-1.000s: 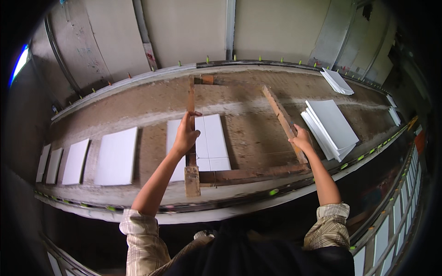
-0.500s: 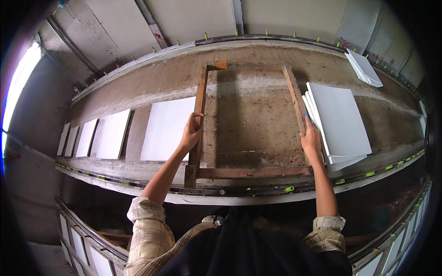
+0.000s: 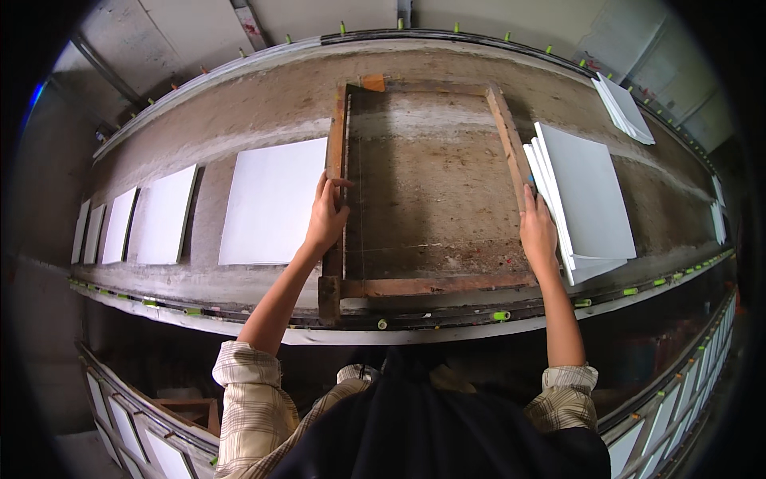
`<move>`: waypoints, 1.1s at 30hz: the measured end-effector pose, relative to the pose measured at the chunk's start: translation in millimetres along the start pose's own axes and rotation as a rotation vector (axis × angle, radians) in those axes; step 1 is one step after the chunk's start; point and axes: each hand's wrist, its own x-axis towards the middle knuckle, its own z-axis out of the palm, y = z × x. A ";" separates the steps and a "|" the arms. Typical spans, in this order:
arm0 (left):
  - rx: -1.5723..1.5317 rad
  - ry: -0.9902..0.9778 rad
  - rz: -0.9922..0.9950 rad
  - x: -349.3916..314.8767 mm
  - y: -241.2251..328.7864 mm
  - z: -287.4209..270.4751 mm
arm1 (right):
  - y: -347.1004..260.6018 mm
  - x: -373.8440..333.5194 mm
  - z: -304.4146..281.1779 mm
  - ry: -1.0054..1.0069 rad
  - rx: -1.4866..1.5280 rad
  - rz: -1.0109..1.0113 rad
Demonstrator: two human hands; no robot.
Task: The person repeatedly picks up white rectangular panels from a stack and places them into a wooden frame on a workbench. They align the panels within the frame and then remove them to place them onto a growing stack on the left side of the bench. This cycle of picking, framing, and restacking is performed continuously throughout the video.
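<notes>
A rectangular wooden frame [image 3: 431,285] lies flat across the long brown worktable. My left hand [image 3: 327,214] grips its left rail, the forefinger reaching over the wood toward the inside. Along the right rail, my right hand [image 3: 539,231] holds the frame with its fingers pointing away from me. Whether mesh spans the frame is hard to tell. Just left of the frame lies a large white panel [image 3: 275,203]. On the right, close beside my right hand, is a fanned stack of white sheets [image 3: 589,191]. An orange-brown piece [image 3: 373,82] sits at the frame's far left corner.
Several smaller white panels [image 3: 166,215] stretch in a row to the left. Another white stack [image 3: 624,110] lies at the far right. Rails with green clips [image 3: 501,316] run along the table's near and far edges. Lower racks behind me hold white panels [image 3: 166,457].
The whole view has shifted, so the table and frame appear higher. My left fingers are less curled on the rail, and my right fingers lie straighter. The frame seems to stay in place.
</notes>
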 end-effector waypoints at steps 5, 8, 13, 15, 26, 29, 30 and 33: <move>0.173 -0.012 0.220 12.9 55.6 15.8 | 13.2 -12.4 -5.6 0.118 0.167 0.015; -0.080 -0.141 0.309 19.6 99.9 31.7 | -2.0 -28.0 -36.1 0.176 0.411 -0.090; -0.397 -0.377 0.301 17.5 159.7 82.6 | 40.5 -42.2 -108.9 0.372 0.508 0.015; -0.588 -0.500 0.200 9.2 183.5 107.1 | 95.6 -41.3 -119.0 0.375 0.598 0.247; -0.718 -0.769 -0.345 -21.7 297.3 208.4 | 286.1 -24.7 -74.6 -0.407 0.943 0.523; -0.642 -0.686 -0.434 -18.5 309.4 218.4 | 314.7 -8.2 -61.2 -0.553 0.957 0.543; -0.615 -0.648 -0.477 -16.4 314.7 219.9 | 313.3 -5.1 -62.2 -0.608 0.949 0.625; -0.603 -0.612 -0.440 -19.3 307.8 228.2 | 321.1 3.5 -49.9 -0.663 0.993 0.507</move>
